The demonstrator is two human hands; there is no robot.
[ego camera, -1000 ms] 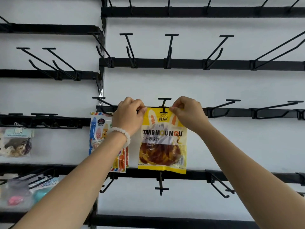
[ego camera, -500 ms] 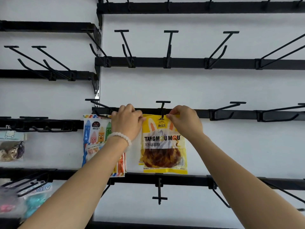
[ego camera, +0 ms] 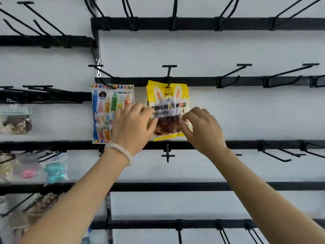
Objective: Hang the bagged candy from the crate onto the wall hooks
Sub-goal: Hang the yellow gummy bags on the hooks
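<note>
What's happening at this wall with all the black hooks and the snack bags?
A person is stocking a display wall with bagged candy. The yellow candy bag with rabbit ears printed on it now hangs from a black metal wall hook. The left hand and the right hand are at the bag's lower half, fingers on its sides, seemingly straightening it. Beside it, on the left, hangs a white candy bag printed with colourful crayon figures.

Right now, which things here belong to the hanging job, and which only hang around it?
Belong to the job:
yellow candy bag
wall hook carrying it
left hand
right hand

Just around:
crayon-print candy bag
empty hooks
bagged goods at far left
</note>
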